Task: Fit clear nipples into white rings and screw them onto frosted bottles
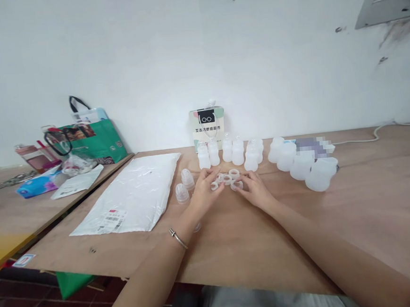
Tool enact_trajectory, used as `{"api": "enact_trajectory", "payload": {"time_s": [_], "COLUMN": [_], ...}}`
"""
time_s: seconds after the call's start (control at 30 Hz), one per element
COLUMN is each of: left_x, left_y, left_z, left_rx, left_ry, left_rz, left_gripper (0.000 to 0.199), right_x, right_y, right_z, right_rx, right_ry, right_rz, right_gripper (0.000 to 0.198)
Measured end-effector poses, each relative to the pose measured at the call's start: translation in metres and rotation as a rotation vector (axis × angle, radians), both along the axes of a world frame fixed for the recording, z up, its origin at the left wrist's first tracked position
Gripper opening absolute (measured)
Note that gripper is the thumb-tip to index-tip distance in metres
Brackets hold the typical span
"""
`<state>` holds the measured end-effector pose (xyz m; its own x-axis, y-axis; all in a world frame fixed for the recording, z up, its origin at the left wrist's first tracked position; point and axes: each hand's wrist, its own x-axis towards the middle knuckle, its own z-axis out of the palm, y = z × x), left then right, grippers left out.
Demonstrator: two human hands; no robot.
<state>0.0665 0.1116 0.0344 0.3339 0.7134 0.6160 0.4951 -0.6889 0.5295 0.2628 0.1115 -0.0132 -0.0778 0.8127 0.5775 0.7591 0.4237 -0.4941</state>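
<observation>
Several translucent white bottle collar rings (227,179) lie grouped on the wooden table in front of me. My left hand (207,189) reaches in from the left, its curved thumb and fingers on a ring (214,186) at that side. From the right, my right hand (254,190) has its thumb and fingertips on the edge of another ring (236,185). Clear domed caps (182,193) stand just left of my left hand, one partly hidden by the wrist. Behind the rings, small baby bottles (238,152) with clear tops stand in a row.
Frosted white bottle bodies (318,177) stand at the right. A white mailing bag (133,192) lies flat at the left. Against the wall is a paper bag (195,126). A green shopping bag (101,145) and a blue tissue pack (39,184) sit on the neighbouring table.
</observation>
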Motion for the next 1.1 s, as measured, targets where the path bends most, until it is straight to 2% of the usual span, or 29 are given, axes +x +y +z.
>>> {"api": "enact_trajectory", "payload": {"time_s": [0.1, 0.17, 0.27, 0.4, 0.5, 0.77, 0.93, 1.1], "left_x": [0.000, 0.001, 0.001, 0.002, 0.003, 0.003, 0.003, 0.004], "left_y": [-0.001, -0.002, -0.005, -0.009, -0.012, -0.007, -0.006, -0.010], "left_z": [0.003, 0.005, 0.007, 0.008, 0.009, 0.004, 0.002, 0.005], "left_rx": [0.012, 0.019, 0.028, 0.079, 0.095, 0.180, 0.138, 0.099], "left_ry": [0.019, 0.012, -0.004, 0.005, 0.039, 0.187, 0.114, 0.057], "left_rz": [0.010, 0.009, 0.005, -0.050, -0.099, -0.127, -0.165, -0.210], "left_gripper": [0.043, 0.041, 0.040, 0.040, 0.041, 0.027, 0.029, 0.032], "right_x": [-0.002, -0.004, -0.006, -0.008, -0.011, -0.014, -0.015, -0.017], "right_y": [0.001, 0.000, -0.006, -0.015, -0.018, -0.019, -0.022, -0.021], "right_z": [-0.001, 0.002, 0.013, 0.023, 0.023, 0.019, 0.020, 0.020], "right_rx": [-0.077, -0.137, -0.321, -0.654, -0.784, -0.800, -0.814, -0.794], "right_ry": [-0.045, 0.043, 0.450, 1.164, 1.386, 1.448, 1.442, 1.492], "right_rz": [0.046, 0.047, 0.097, 0.401, 0.512, 0.568, 0.644, 0.614], "right_gripper": [0.013, 0.010, 0.013, 0.018, 0.013, 0.010, 0.016, 0.011]}}
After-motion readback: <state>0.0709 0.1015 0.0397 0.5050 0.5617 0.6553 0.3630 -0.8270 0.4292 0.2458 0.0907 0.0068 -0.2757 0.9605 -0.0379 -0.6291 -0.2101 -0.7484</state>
